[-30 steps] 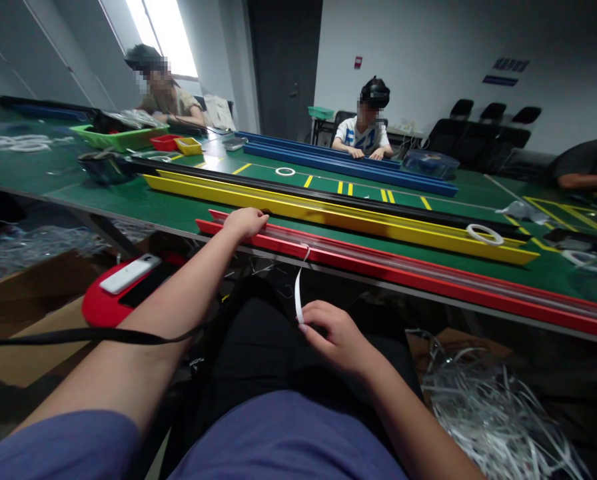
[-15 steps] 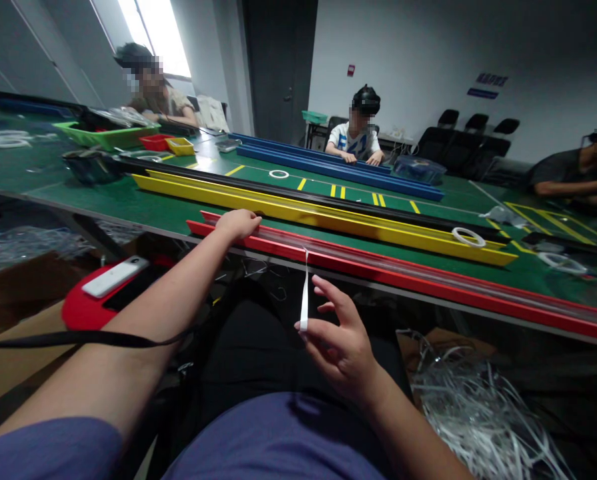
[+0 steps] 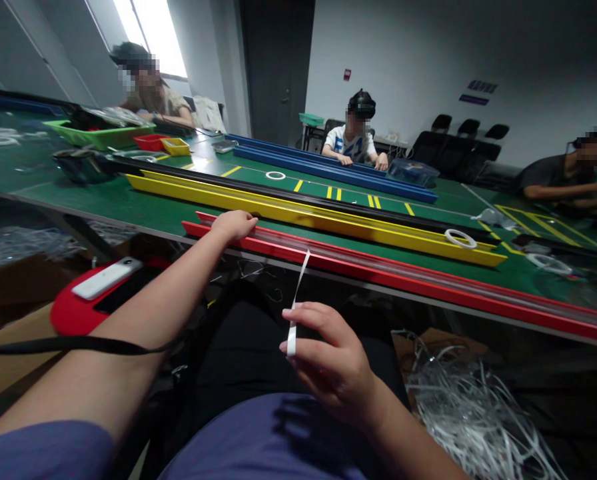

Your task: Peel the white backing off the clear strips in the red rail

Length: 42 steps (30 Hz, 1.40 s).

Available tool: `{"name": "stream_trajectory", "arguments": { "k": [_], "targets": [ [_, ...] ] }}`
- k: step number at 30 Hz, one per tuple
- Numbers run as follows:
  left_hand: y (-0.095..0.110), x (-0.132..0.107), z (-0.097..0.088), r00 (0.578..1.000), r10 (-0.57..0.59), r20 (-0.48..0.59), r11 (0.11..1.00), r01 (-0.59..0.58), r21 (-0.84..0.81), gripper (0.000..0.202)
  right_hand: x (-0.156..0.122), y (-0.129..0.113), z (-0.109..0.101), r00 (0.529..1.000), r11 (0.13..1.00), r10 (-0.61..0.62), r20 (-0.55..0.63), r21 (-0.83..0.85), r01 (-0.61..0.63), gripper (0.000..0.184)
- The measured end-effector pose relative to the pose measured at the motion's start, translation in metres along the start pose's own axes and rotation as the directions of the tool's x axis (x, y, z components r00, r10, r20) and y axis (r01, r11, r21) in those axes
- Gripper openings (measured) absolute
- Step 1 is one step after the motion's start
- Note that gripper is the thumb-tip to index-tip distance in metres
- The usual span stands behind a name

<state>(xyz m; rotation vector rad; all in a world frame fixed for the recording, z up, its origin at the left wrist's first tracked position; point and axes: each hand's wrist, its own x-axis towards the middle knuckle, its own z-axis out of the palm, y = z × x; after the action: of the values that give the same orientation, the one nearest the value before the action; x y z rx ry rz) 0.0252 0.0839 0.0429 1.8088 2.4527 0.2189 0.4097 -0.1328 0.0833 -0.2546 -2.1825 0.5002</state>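
Note:
My left hand (image 3: 234,225) rests with curled fingers on the near end of a long red rail (image 3: 378,275) that lies along the green table's front edge. Below the table edge, my right hand (image 3: 328,360) pinches a thin white strip (image 3: 295,303) between thumb and fingers. The strip rises from my fingers to the red rail, where its top end is still attached.
Behind the red rail lie a yellow rail (image 3: 308,215) with a white tape roll (image 3: 460,238) and blue rails (image 3: 328,170). Green, red and yellow bins (image 3: 103,137) stand far left. Three other people sit around the table. A pile of white strips (image 3: 473,420) lies at lower right.
My right hand has closed its fingers round the white strip and drawn it down and left. The left hand stays on the red rail.

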Motion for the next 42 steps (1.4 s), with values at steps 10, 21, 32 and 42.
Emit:
{"name": "stream_trajectory", "arguments": {
  "k": [10,21,32,42],
  "targets": [
    [-0.002,0.001,0.001,1.0,0.009,0.013,1.0,-0.009,-0.008,0.064,0.003,-0.01,-0.001,0.995,0.996,-0.081,-0.057,-0.033,0.08,0.017],
    [-0.003,0.002,0.002,1.0,0.008,0.016,1.0,-0.008,-0.01,0.064,0.005,-0.017,-0.004,0.988,0.988,-0.149,-0.052,-0.046,0.146,0.016],
    [-0.004,0.003,0.002,1.0,0.003,0.02,1.0,-0.002,-0.019,0.063,0.01,-0.027,-0.008,0.985,0.987,-0.155,-0.073,-0.06,0.151,0.016],
    [-0.006,0.004,0.004,1.0,0.024,0.008,0.999,-0.024,-0.024,0.066,0.011,-0.037,-0.017,0.986,0.985,-0.165,-0.035,-0.062,0.163,0.022]
  ]
}}
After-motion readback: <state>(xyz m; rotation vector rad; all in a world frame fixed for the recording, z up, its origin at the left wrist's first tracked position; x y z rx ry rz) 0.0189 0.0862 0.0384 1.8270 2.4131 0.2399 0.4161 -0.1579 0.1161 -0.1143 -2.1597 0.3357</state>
